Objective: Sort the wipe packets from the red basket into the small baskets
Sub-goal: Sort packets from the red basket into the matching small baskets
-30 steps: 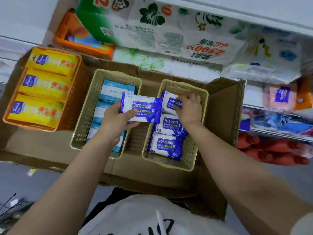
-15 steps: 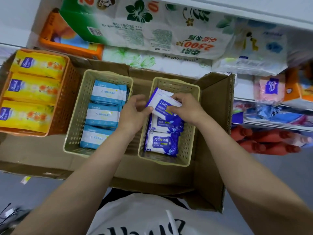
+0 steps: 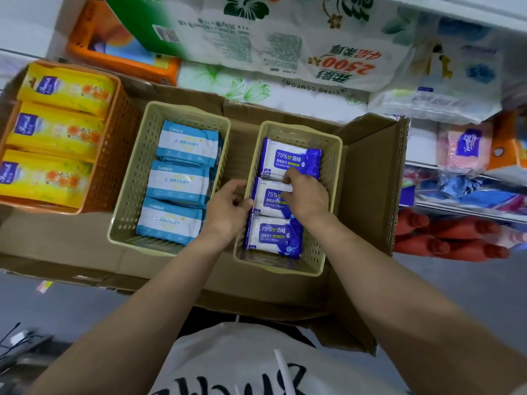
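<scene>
Right hand (image 3: 305, 195) reaches into the right basket (image 3: 332, 178) from 5 o'clock, fingers curled, pinching the middle purple packet (image 3: 271, 202) to seat it between its neighbours. Left hand (image 3: 228, 208) grips the basket's 9 o'clock wall, probably steadying it. Pale blue packets (image 3: 178, 182) fill the left basket (image 3: 134, 181).

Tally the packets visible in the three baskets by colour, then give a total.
Yellow packets, in the orange basket: 3
Light-blue packets, in the left beige basket: 3
Dark-blue alcohol wipe packets, in the right beige basket: 3
Total: 9 on top; any stacked beneath are hidden.
</scene>
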Available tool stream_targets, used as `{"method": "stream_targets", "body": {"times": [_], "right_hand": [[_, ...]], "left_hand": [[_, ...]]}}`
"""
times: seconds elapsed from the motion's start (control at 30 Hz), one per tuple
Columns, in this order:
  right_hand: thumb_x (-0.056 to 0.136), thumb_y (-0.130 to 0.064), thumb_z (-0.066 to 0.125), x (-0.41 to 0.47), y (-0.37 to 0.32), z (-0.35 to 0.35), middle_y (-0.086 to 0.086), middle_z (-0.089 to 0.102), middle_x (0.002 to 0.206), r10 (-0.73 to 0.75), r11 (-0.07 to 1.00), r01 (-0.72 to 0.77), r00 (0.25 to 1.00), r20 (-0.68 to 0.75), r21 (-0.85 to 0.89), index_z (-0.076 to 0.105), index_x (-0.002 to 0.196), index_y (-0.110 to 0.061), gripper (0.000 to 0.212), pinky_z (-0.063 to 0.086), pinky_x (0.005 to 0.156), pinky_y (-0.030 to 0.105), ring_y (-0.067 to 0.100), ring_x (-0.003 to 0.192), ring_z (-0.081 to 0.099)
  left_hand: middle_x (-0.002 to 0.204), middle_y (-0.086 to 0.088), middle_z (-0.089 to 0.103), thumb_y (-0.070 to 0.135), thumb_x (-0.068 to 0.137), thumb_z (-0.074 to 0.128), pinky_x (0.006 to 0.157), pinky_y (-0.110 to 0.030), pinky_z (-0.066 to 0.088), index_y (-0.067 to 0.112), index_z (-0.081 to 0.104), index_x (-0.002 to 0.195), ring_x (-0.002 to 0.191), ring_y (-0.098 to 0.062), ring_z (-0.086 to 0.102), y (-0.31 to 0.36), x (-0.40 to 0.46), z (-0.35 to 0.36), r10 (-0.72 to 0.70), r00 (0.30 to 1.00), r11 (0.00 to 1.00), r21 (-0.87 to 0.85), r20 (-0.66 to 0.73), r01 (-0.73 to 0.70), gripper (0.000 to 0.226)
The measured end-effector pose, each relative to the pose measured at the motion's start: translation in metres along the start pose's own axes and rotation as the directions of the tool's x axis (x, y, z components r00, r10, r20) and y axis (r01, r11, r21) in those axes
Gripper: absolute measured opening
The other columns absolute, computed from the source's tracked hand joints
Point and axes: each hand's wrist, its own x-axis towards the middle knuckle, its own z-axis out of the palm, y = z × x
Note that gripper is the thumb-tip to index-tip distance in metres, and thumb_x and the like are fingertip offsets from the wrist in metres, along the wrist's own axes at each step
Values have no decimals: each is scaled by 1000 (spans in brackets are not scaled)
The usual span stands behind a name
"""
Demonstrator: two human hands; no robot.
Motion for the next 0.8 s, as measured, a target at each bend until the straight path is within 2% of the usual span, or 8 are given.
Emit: {"method": "stream_targets", "body": {"times": [0.13,0.3,0.47,0.53,0.63,0.8], "right_hand": [[91,-24,64,-1,1,9,5,68,111,-45,994,37,996,-79,-99,61,118,-20,27,54,80,38,25,102,63],[92,-29,63,-8,2,18,6,63,122,-35,988,13,989,-143,-152,63,122,-16,33,47,92,40,26,118,52],[87,-21,72,-15,0,14,10,54,122,7,1000,0,970,-243,31,54,124,-16,42,55,81,39,26,112,55],[89,-22,70,-11,2,9,10,53,124,24,998,-6,962,-274,68,54,129,-19,44,54,85,40,26,116,52],[93,-25,64,1,5,5,7,53,128,-26,998,35,981,-194,46,57,133,-23,40,50,94,40,25,121,46],[93,-30,65,22,5,-7,5,56,129,-35,996,44,992,-117,73,63,127,-24,34,46,96,37,24,125,44]], "left_hand": [[87,10,58,16,93,63,61,-16,43,28,57,122,81,-3,58,-1,0,0,4,1000,1000,-18,5,-4,32],[89,5,61,16,92,64,67,-24,49,29,58,121,86,-10,62,-2,1,-1,5,1000,1000,-23,16,-5,32],[89,6,60,17,93,64,60,-17,43,29,57,123,84,-7,59,-2,0,0,8,1000,1000,-11,16,-8,33],[87,8,58,17,93,64,60,-16,40,29,57,125,84,-8,58,-2,0,0,5,1000,1000,-3,18,-4,35],[86,7,58,17,93,64,61,-16,40,29,56,126,87,-11,59,-3,0,0,-2,1000,1000,-4,20,2,36],[89,7,56,18,92,65,66,-18,44,28,57,127,86,-8,58,-5,2,1,-16,1000,1000,-16,18,16,37]]}}
